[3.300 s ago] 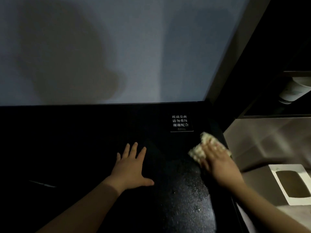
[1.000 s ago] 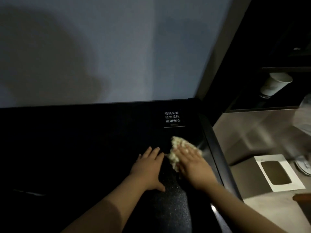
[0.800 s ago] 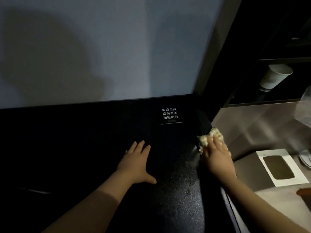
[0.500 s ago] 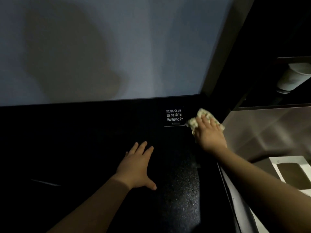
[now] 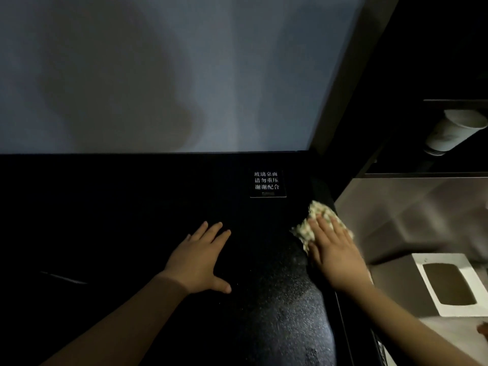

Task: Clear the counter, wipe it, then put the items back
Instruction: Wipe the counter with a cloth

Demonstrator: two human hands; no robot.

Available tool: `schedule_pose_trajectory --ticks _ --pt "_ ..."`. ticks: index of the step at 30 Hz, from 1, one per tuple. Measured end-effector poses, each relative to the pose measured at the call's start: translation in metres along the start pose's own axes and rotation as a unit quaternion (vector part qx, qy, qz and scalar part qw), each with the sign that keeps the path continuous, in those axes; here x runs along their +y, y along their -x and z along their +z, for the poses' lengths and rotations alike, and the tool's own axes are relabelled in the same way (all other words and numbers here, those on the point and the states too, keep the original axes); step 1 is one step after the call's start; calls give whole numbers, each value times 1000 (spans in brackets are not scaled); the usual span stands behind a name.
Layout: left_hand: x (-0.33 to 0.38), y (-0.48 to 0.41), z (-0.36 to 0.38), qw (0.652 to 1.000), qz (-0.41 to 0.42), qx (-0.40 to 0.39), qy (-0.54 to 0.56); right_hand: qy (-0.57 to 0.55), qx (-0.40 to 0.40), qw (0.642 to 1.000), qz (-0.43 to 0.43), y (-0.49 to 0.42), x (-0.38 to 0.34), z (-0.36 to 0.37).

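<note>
A black glossy table (image 5: 105,220) ran along the foot of a pale wall (image 5: 158,75), with a thin pale streak (image 5: 63,278) on its left part. Right of that, the left hand (image 5: 200,260) lay palm down on the table, its fingers straight and close together, the thumb stretched out to the right, holding nothing. Farther back and to the right, near the wall, a small dark sign (image 5: 267,183) with white characters sat on the table. Just right of the sign and nearer the person, a pale crumpled cloth (image 5: 318,211) lay on the table at its right edge. The right hand (image 5: 332,249) pressed down on the cloth with flat, straight fingers, the cloth showing ahead of the fingertips and to their left. Past the table's edge lay a lower grey surface (image 5: 396,233) carrying a white rectangular tray (image 5: 427,260) with a dark centre. Above it, on a dark shelf (image 5: 427,175), a white paper cup (image 5: 451,133) showed, tilted in the wide-angle view.
</note>
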State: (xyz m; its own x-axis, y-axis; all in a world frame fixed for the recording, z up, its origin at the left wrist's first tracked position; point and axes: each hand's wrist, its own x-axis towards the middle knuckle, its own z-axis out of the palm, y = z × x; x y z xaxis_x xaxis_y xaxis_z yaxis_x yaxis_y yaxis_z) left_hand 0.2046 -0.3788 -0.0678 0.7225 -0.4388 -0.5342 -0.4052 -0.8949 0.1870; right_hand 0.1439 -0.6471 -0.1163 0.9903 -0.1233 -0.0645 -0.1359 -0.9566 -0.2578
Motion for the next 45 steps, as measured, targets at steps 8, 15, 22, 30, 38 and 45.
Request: schedule_pose_trajectory --ticks 8,15,22,30,38,45 --pt "7 33 27 994 -77 55 54 37 1 999 -37 56 -8 11" --pt "14 57 49 994 -87 15 56 61 -19 998 -6 65 -7 7" --pt "7 73 56 998 -46 1 43 43 20 999 -14 134 -35 27" --pt "6 87 61 1000 -19 -1 21 71 -25 996 42 117 -35 12" --pt "4 93 63 1000 0 -1 1 9 6 1000 -23 200 -70 41" --pt "-1 94 61 1000 10 -9 9 32 -14 988 148 124 -58 18"
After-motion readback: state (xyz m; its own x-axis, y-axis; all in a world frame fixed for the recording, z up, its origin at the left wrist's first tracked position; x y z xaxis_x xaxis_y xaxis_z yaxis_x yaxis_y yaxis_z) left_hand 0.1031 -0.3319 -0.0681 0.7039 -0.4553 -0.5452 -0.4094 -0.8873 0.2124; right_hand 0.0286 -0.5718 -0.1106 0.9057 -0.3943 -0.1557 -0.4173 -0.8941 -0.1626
